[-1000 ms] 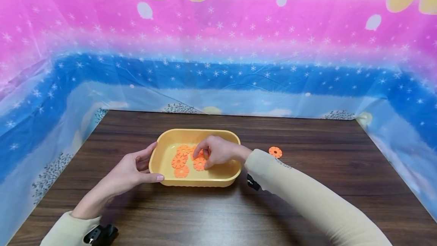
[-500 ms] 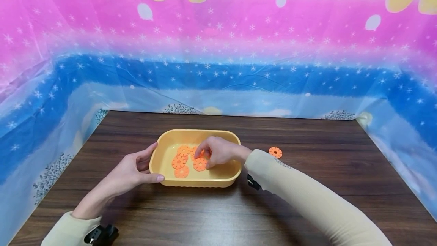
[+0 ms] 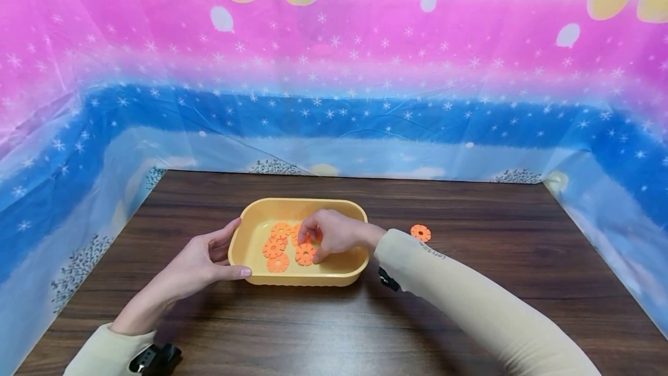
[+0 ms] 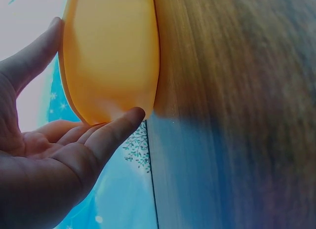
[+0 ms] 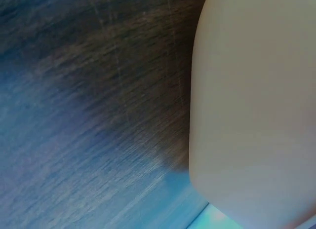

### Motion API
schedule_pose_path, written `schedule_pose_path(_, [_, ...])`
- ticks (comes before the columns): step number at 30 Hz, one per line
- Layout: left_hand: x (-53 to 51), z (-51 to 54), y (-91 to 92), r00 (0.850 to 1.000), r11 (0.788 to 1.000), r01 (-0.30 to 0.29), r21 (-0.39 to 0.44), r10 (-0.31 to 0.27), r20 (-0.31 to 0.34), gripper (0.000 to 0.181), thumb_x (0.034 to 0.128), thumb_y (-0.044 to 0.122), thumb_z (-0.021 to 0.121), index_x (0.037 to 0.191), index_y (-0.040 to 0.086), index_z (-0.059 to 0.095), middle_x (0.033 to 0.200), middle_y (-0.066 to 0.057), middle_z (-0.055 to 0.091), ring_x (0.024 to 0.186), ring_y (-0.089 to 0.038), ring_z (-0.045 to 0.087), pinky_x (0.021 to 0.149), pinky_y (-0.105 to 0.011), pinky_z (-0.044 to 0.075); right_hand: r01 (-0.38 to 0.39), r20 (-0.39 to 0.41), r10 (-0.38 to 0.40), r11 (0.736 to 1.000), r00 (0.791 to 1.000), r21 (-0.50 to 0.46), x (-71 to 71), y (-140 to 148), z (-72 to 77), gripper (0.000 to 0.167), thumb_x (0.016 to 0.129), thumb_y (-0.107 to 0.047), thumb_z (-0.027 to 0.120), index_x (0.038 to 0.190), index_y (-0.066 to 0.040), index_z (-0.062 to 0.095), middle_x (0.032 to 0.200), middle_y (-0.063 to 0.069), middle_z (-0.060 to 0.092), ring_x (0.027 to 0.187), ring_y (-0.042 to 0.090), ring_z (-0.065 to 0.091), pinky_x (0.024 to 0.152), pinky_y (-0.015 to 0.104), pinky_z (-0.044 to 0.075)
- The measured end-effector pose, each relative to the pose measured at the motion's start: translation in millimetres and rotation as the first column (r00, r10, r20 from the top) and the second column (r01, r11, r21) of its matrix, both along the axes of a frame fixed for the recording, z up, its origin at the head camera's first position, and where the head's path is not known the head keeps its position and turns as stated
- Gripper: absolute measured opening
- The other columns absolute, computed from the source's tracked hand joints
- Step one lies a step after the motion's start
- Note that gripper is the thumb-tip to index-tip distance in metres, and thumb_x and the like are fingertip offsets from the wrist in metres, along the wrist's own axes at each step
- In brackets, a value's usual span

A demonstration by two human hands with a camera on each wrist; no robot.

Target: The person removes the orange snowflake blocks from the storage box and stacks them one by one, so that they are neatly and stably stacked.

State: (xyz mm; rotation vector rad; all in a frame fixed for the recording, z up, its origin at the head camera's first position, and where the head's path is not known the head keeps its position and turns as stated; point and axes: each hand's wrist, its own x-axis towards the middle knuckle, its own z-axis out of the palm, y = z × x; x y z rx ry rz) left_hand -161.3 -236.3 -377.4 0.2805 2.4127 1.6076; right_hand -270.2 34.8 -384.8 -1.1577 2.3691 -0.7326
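Several orange notched plastic discs (image 3: 273,247), shaped like flowers, lie in the yellow plastic basin (image 3: 298,280) on the table. At the basin's left end, my left hand (image 3: 200,263) holds it, thumb on the near corner and fingers along the side. The left wrist view shows this hand (image 4: 59,145) against the basin's wall (image 4: 111,56). Inside the basin, my right hand (image 3: 336,232) has its thumb and index finger at the edges of one disc (image 3: 304,255). Its other fingers are curled, and it partly hides discs behind. The right wrist view shows only the basin's outer wall (image 5: 252,105).
One more orange disc (image 3: 420,232) lies on the dark wooden table (image 3: 292,329), right of the basin and just beyond my right sleeve (image 3: 459,283). A pink and blue patterned cloth (image 3: 334,74) hangs around the table's back and sides.
My right hand and the disc at its fingertips have shifted very slightly toward me. The left hand, the basin and the disc on the table stay where they were.
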Motion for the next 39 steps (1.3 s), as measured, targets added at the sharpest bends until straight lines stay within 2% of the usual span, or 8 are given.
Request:
schedule_pose_path(7, [0.8,0.8,0.0,1.0,1.0,-0.004,-0.011,0.004,0.0,0.099,0.0707,0.021,0.082,0.148,0.011,0.02,0.147,-0.017,0.028,0.122,-0.032,0.044,0.083,-0.033,0.049,-0.015,0.02,0.016,0.999,1.0,-0.036,2.0,0.0,0.6,0.036,0.064,-0.003,0.083,0.093,-0.011,0.062,0.085,0.003,0.059,0.081,0.018,0.053,0.069,0.022,0.045])
schedule_pose_path(17, [0.6,0.6,0.6,1.0,1.0,-0.001,0.004,0.001,0.007,0.1,0.0709,0.02,0.081,0.148,0.011,0.02,0.148,-0.016,0.026,0.122,-0.033,0.043,0.083,-0.032,0.049,-0.068,-0.012,0.067,0.998,0.998,-0.016,1.2,0.6,0.2,0.044,0.063,-0.009,0.085,0.101,-0.015,0.063,0.087,0.0,0.058,0.081,0.017,0.053,0.069,0.022,0.044])
schedule_pose_path(23, [-0.2,-0.6,0.2,1.0,1.0,0.005,0.005,-0.005,-0.001,0.1,0.0706,0.02,0.082,0.148,0.01,0.02,0.148,-0.016,0.025,0.123,-0.032,0.042,0.084,-0.032,0.049,-0.085,-0.012,0.085,0.996,0.996,-0.013,1.5,1.0,0.7,0.042,0.064,-0.005,0.083,0.101,-0.015,0.065,0.087,0.002,0.059,0.082,0.019,0.052,0.069,0.022,0.044])
schedule_pose_path(30, [-0.7,-0.6,0.5,1.0,0.999,0.021,0.044,-0.02,-0.01,0.099,0.0709,0.016,0.081,0.148,0.009,0.02,0.148,-0.016,0.025,0.122,-0.033,0.043,0.085,-0.032,0.048,-0.085,-0.001,0.085,0.996,0.996,-0.022,0.1,0.8,-0.3,0.041,0.064,-0.005,0.083,0.1,-0.016,0.067,0.086,-0.001,0.061,0.083,0.018,0.053,0.07,0.021,0.043])
schedule_pose_path(39, [-1.1,-1.4,0.1,1.0,0.999,0.021,0.045,-0.02,-0.01,0.098,0.0707,0.016,0.081,0.148,0.011,0.021,0.148,-0.015,0.026,0.122,-0.032,0.044,0.084,-0.031,0.049,-0.066,0.035,0.068,0.996,0.997,-0.062,-2.6,1.4,-1.4,0.041,0.066,-0.01,0.084,0.103,-0.015,0.069,0.085,-0.002,0.061,0.081,0.021,0.054,0.069,0.021,0.045])
